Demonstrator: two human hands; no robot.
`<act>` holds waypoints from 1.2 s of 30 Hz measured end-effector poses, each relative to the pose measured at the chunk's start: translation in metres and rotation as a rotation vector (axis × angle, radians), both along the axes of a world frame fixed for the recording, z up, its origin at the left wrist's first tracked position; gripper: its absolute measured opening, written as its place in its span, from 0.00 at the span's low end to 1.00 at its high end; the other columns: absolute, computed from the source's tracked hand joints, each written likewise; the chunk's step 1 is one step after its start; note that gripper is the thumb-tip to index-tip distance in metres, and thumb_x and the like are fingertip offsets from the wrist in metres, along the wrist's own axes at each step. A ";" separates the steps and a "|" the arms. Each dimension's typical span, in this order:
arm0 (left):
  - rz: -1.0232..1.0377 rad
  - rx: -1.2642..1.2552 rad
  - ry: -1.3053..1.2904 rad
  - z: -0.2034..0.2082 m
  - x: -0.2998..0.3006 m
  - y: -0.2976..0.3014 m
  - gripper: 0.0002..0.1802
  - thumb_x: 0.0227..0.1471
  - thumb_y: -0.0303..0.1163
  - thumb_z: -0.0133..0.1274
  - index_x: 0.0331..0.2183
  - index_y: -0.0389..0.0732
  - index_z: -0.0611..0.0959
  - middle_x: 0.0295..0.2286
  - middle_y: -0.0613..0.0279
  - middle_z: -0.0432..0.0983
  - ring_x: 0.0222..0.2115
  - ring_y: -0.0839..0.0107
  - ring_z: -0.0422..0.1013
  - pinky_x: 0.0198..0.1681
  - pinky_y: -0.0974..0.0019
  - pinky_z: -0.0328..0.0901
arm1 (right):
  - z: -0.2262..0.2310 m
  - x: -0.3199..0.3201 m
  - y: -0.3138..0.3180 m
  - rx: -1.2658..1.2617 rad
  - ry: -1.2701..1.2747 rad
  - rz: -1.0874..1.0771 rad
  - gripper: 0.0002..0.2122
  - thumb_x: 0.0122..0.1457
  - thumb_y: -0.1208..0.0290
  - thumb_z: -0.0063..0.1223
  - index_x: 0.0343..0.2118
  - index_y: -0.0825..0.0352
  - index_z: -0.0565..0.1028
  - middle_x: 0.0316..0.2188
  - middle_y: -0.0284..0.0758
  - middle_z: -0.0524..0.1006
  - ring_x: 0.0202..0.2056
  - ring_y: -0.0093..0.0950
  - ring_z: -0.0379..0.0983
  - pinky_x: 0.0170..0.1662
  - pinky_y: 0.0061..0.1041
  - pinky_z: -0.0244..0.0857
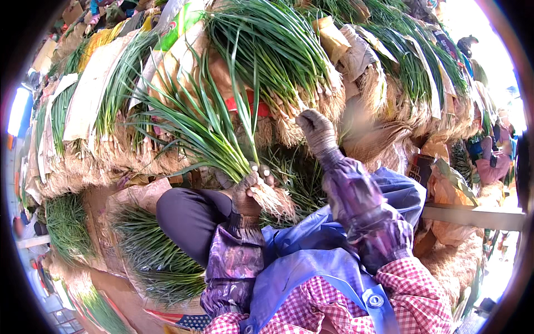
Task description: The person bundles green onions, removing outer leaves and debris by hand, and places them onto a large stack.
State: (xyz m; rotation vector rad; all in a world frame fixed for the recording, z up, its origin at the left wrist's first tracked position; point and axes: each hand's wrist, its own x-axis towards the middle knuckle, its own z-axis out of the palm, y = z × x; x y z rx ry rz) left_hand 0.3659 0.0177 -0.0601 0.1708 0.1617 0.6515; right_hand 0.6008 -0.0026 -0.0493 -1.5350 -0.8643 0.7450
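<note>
My left hand (248, 195), in a dirty glove, is closed round a bunch of green onions (222, 146) at the white stem ends. Its long leaves fan out up and to the left, and the pale roots (273, 201) hang out on the right side of the fist. My right hand (318, 132), gloved too, is raised with its fingers curled, beside the root ends of a large heap of green onions (275, 55). Whatever those fingers may hold is hidden.
Rows of green onions (119, 92) with brown paper between them are stacked ahead and left, roots facing me. More greens (161, 250) lie low on my left. A blue apron (311, 278) covers my lap. A rail (473, 217) runs at the right, with a person (494, 161) beyond.
</note>
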 end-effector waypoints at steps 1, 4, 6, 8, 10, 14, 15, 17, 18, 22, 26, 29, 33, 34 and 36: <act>0.008 -0.030 -0.040 -0.004 -0.002 0.000 0.14 0.45 0.29 0.56 0.37 0.40 0.73 0.32 0.54 0.72 0.31 0.64 0.70 0.41 0.56 0.67 | -0.001 -0.002 -0.008 -0.180 -0.227 0.153 0.18 0.50 0.62 0.59 0.40 0.66 0.71 0.36 0.40 0.74 0.39 0.30 0.72 0.42 0.30 0.67; 0.083 -0.095 0.090 -0.003 0.000 -0.001 0.16 0.45 0.27 0.56 0.38 0.39 0.72 0.30 0.51 0.72 0.27 0.71 0.70 0.39 0.60 0.68 | 0.005 -0.011 -0.035 -0.491 -0.489 0.793 0.39 0.49 0.58 0.61 0.60 0.64 0.53 0.57 0.42 0.60 0.53 0.34 0.63 0.52 0.28 0.63; 0.051 0.039 0.144 -0.005 -0.014 0.002 0.18 0.44 0.27 0.57 0.39 0.41 0.71 0.33 0.52 0.71 0.30 0.67 0.70 0.40 0.57 0.68 | 0.027 -0.050 -0.051 -0.412 0.419 0.855 0.40 0.49 0.57 0.61 0.61 0.63 0.50 0.59 0.43 0.56 0.54 0.31 0.60 0.52 0.30 0.63; 0.072 0.213 0.204 0.000 -0.009 0.005 0.18 0.43 0.26 0.59 0.38 0.41 0.72 0.31 0.52 0.72 0.28 0.67 0.71 0.38 0.58 0.69 | 0.002 -0.053 -0.070 -0.387 0.207 0.760 0.21 0.54 0.66 0.56 0.50 0.64 0.68 0.47 0.38 0.71 0.44 0.24 0.70 0.44 0.28 0.67; 0.098 0.227 0.305 0.016 -0.016 0.009 0.17 0.40 0.25 0.59 0.35 0.40 0.73 0.29 0.52 0.72 0.26 0.66 0.71 0.38 0.57 0.69 | -0.041 -0.026 -0.084 -0.607 -0.547 0.799 0.09 0.57 0.68 0.50 0.38 0.64 0.76 0.35 0.34 0.78 0.34 0.23 0.74 0.37 0.28 0.69; 0.156 0.246 0.245 0.037 -0.008 0.017 0.21 0.41 0.26 0.58 0.40 0.39 0.72 0.28 0.52 0.71 0.27 0.68 0.71 0.40 0.54 0.67 | -0.078 0.005 -0.091 -1.176 -1.003 0.888 0.09 0.52 0.62 0.51 0.33 0.57 0.78 0.24 0.33 0.77 0.29 0.31 0.75 0.32 0.32 0.69; 0.154 0.224 0.327 0.032 -0.011 0.019 0.23 0.42 0.27 0.58 0.44 0.39 0.71 0.29 0.52 0.71 0.29 0.66 0.71 0.40 0.52 0.66 | -0.076 0.013 -0.086 -0.975 -1.028 0.762 0.09 0.53 0.61 0.50 0.31 0.57 0.78 0.23 0.35 0.77 0.27 0.32 0.75 0.31 0.35 0.69; 0.166 0.142 0.230 0.022 -0.018 0.018 0.31 0.44 0.28 0.56 0.51 0.40 0.66 0.34 0.51 0.73 0.32 0.65 0.71 0.42 0.53 0.67 | -0.026 0.002 -0.035 -0.527 -1.001 0.488 0.10 0.55 0.59 0.49 0.32 0.56 0.78 0.24 0.37 0.77 0.27 0.34 0.75 0.32 0.37 0.69; 0.180 0.115 0.174 0.035 -0.008 0.015 0.35 0.46 0.28 0.56 0.55 0.40 0.63 0.36 0.52 0.73 0.33 0.65 0.71 0.43 0.54 0.67 | 0.006 0.002 -0.009 -0.621 -0.962 0.115 0.10 0.54 0.59 0.51 0.35 0.56 0.77 0.26 0.38 0.77 0.29 0.35 0.75 0.33 0.34 0.69; -0.032 -0.096 0.123 0.003 0.012 0.011 0.32 0.46 0.25 0.55 0.53 0.35 0.64 0.35 0.55 0.74 0.35 0.65 0.71 0.41 0.57 0.68 | 0.022 0.072 0.047 -0.540 -0.913 0.027 0.13 0.50 0.59 0.57 0.37 0.58 0.77 0.30 0.36 0.78 0.32 0.35 0.75 0.36 0.31 0.68; -0.073 -0.026 0.030 -0.004 0.013 0.009 0.23 0.45 0.25 0.54 0.45 0.34 0.70 0.36 0.52 0.73 0.38 0.57 0.70 0.44 0.51 0.66 | 0.038 0.073 0.055 -0.374 -0.385 0.225 0.12 0.52 0.61 0.57 0.36 0.63 0.77 0.28 0.34 0.77 0.31 0.24 0.72 0.35 0.25 0.67; -0.016 0.070 0.224 -0.002 -0.003 0.001 0.20 0.44 0.26 0.54 0.41 0.32 0.72 0.34 0.53 0.74 0.34 0.58 0.71 0.43 0.55 0.66 | 0.082 0.020 0.022 -0.246 0.353 0.238 0.11 0.52 0.68 0.58 0.36 0.68 0.75 0.28 0.32 0.76 0.30 0.21 0.71 0.37 0.21 0.65; -0.079 0.077 0.414 -0.016 0.009 -0.005 0.15 0.45 0.30 0.54 0.35 0.31 0.77 0.27 0.62 0.75 0.26 0.73 0.70 0.33 0.71 0.66 | 0.035 -0.032 -0.020 -0.352 0.407 0.453 0.10 0.55 0.69 0.55 0.36 0.68 0.74 0.26 0.27 0.74 0.29 0.18 0.69 0.36 0.19 0.64; -0.087 0.054 0.408 -0.013 0.015 -0.005 0.14 0.45 0.30 0.54 0.35 0.31 0.77 0.27 0.63 0.74 0.25 0.75 0.69 0.31 0.74 0.65 | 0.033 -0.032 -0.020 -0.372 0.336 0.455 0.09 0.55 0.69 0.55 0.36 0.68 0.74 0.27 0.26 0.74 0.29 0.17 0.69 0.35 0.21 0.65; -0.071 0.092 0.514 -0.001 0.021 -0.010 0.14 0.45 0.30 0.55 0.35 0.32 0.77 0.26 0.64 0.74 0.23 0.79 0.67 0.26 0.78 0.62 | 0.028 -0.033 -0.013 -0.420 -0.102 0.387 0.13 0.54 0.63 0.57 0.34 0.69 0.75 0.24 0.31 0.74 0.27 0.21 0.70 0.32 0.24 0.65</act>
